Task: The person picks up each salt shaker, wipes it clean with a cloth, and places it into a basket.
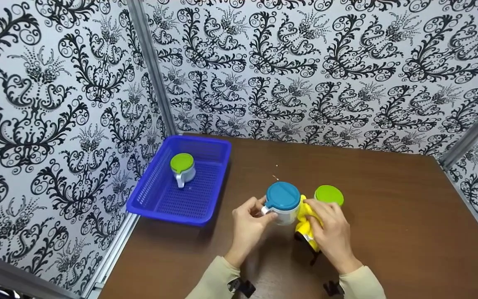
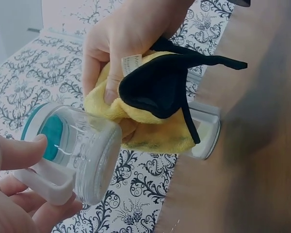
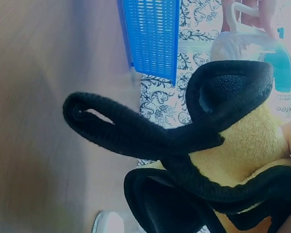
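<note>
Head view: just below centre, gripping the blue-lidded jar (image 1: 283,198) by its handle (image 1: 266,209) with the left hand (image 1: 249,223), fingers curled; beside it, pinching the yellow cloth (image 1: 305,227) with the right hand (image 1: 332,228). Left wrist view: jar at left, cloth at centre. Right wrist view: cloth at lower right, jar at upper right.

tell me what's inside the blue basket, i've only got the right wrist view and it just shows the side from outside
Observer: One green-lidded jar stands upright in the basket.
Operator: ok and what's just past the right hand, i can't make out any lid there
Observer: A second green-lidded jar, partly hidden behind that hand in the head view.
Operator: any tag on the yellow cloth
Observer: Yes, the left wrist view shows a small white tag on it, its print too blurred to read.
</note>
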A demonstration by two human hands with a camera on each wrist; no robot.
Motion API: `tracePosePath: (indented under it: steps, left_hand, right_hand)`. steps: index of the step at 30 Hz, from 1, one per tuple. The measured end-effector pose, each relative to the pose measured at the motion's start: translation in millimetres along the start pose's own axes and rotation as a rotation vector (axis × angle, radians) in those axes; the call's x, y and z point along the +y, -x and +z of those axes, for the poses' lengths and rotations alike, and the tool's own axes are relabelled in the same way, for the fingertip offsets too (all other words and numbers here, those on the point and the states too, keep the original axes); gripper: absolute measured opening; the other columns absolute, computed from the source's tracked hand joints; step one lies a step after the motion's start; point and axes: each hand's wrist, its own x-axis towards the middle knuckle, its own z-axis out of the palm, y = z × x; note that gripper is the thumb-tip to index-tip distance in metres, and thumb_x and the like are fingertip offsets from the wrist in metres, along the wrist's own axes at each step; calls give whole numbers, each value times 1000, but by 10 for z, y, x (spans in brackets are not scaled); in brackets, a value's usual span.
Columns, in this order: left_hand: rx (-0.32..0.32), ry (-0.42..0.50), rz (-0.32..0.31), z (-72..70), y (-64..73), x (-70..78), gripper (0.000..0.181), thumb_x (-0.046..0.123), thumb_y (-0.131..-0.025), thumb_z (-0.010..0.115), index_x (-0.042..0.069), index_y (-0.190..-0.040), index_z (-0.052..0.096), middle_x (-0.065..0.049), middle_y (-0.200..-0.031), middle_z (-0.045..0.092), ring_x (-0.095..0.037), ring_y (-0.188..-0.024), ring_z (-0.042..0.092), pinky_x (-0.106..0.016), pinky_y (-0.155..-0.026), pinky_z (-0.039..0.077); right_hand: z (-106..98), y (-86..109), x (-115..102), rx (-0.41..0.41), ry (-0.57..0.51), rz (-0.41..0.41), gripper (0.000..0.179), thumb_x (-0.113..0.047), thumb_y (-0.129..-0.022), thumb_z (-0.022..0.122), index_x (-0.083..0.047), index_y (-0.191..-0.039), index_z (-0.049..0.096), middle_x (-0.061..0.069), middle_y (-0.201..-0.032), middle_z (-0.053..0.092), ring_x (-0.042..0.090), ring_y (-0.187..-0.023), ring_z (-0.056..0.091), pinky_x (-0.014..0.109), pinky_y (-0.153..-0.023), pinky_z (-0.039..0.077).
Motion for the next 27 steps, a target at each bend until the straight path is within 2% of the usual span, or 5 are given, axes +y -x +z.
tracePosePath:
  steps: [6, 11, 15, 22, 27]
  left_hand:
    - [-41, -42, -13, 6, -29, -212, 32, -4, -71, 87, -1, -77, 56, -11, -106, 74, -22, -95, 71, -37, -73, 60]
    - [-89, -32, -29, 7, -70, -340, 33, -4, -71, 88, 2, -78, 56, -11, -115, 72, -22, -105, 69, -35, -80, 58]
    - [-87, -26, -17, 5, -71, -310, 33, -12, -69, 85, -2, -75, 54, -15, -112, 72, -24, -102, 70, -35, -78, 59]
    - [-62, -40, 42, -23, 0, -72, 30, -16, -66, 82, -5, -72, 55, -19, -107, 73, -25, -94, 72, -39, -74, 60]
    - [-73, -73, 105, -8, 38, -189, 31, -12, -63, 85, -1, -70, 56, -16, -106, 74, -23, -92, 72, -37, -72, 60]
  right_hand:
    - [-11, 3, -19, 2, -19, 21, 45, -1, -80, 83, -15, -121, 73, -1, -123, 70, 20, -97, 54, 29, -81, 46]
    - [-11, 0, -16, 63, -44, -8, 50, 4, -74, 85, -14, -119, 74, 0, -120, 71, 20, -95, 54, 25, -82, 44]
    - [-24, -18, -19, 81, -59, -29, 53, 5, -73, 86, -15, -120, 74, -1, -121, 71, 19, -95, 54, 24, -81, 43]
    - [-122, -121, -39, 102, -75, -59, 56, 5, -73, 86, -16, -122, 73, -4, -121, 71, 19, -95, 54, 23, -81, 43]
    - [-184, -231, -81, 112, -89, -77, 61, 9, -72, 85, -18, -126, 72, -7, -123, 70, 20, -97, 54, 25, -82, 42]
